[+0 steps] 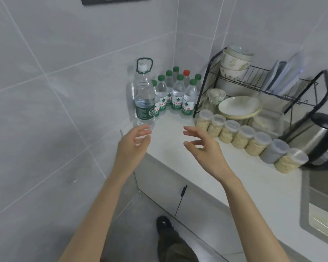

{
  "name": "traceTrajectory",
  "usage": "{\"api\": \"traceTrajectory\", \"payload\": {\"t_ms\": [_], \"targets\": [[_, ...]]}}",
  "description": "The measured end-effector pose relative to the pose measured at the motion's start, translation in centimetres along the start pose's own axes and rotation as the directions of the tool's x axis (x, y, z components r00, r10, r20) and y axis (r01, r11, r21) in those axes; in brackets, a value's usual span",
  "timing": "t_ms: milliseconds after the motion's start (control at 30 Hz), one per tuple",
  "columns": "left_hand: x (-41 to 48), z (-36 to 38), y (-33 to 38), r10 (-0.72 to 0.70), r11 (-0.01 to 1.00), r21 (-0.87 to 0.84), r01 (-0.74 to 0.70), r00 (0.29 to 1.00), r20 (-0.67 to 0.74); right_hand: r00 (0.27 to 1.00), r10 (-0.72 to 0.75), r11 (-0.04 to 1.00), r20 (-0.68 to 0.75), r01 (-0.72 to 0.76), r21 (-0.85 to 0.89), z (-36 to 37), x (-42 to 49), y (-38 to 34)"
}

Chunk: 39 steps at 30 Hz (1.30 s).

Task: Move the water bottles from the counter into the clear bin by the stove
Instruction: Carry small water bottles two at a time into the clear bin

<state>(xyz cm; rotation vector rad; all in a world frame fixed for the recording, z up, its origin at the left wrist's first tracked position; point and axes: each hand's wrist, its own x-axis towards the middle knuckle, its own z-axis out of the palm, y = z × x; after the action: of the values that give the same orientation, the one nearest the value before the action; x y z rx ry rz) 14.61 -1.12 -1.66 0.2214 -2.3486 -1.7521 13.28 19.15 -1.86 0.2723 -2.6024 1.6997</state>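
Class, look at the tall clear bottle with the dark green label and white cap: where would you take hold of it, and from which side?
Grip the tall clear bottle with the dark green label around its labelled middle, coming from the front, where both open hands already are. It stands upright at the counter's left edge, with smaller green-capped bottles crowded behind and to its right. The left hand is nearest. The green carry loop at the neck is an alternative.

Grey tiled walls (pixel 64 72), white counter (pixel 206 176)

Wall tiles (pixel 45 110) at 9 o'clock — glossy, smooth. Water bottles (pixel 178 95) clear plastic. Dish rack (pixel 263 86) black wire. Kettle (pixel 314 140) — brushed metal.
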Motion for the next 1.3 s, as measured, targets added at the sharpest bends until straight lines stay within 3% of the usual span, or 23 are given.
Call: {"api": "traceTrajectory", "payload": {"t_ms": [200, 333, 500, 700, 900, 1133, 1300], "targets": [[10.3, 1.9, 1.6, 0.237, 0.949, 0.240, -0.207, 0.966, -0.105, 0.996, -0.035, 0.999, 0.079, 0.037, -0.020, 0.6, 11.4, 1.2], [17.0, 2.3, 1.9, 0.427, 0.776, 0.545, -0.317, 0.900, -0.084, 0.991, -0.071, 0.996, 0.112, 0.077, -0.049, 1.2, 18.8, 1.2], [22.5, 2.5, 0.8, 0.484, 0.632, 0.684, -0.363, 0.875, 0.016, 0.981, -0.081, 0.986, 0.176, 0.105, -0.129, 2.7, 26.6, 1.8], [25.1, 2.4, -1.1, 0.458, 0.548, 0.761, -0.347, 0.886, 0.074, 0.968, -0.135, 0.959, 0.210, 0.181, -0.216, 6.2, 33.3, 2.6], [25.9, 2.0, -2.2, 0.507, 0.548, 0.735, -0.399, 0.857, 0.088, 0.969, -0.118, 0.917, 0.219, 0.191, -0.350, 9.2, 36.5, 3.9], [26.0, 1.8, -2.4, 0.510, 0.533, 0.743, -0.406, 0.854, 0.101, 0.982, -0.143, 0.901, 0.123, 0.181, -0.394, 9.9, 36.4, 4.0], [25.9, 1.2, -2.4, 0.519, 0.436, 0.788, -0.435, 0.837, 0.174, 0.996, -0.079, 0.930, 0.034, 0.086, -0.357, 8.2, 34.7, 4.8]]}}
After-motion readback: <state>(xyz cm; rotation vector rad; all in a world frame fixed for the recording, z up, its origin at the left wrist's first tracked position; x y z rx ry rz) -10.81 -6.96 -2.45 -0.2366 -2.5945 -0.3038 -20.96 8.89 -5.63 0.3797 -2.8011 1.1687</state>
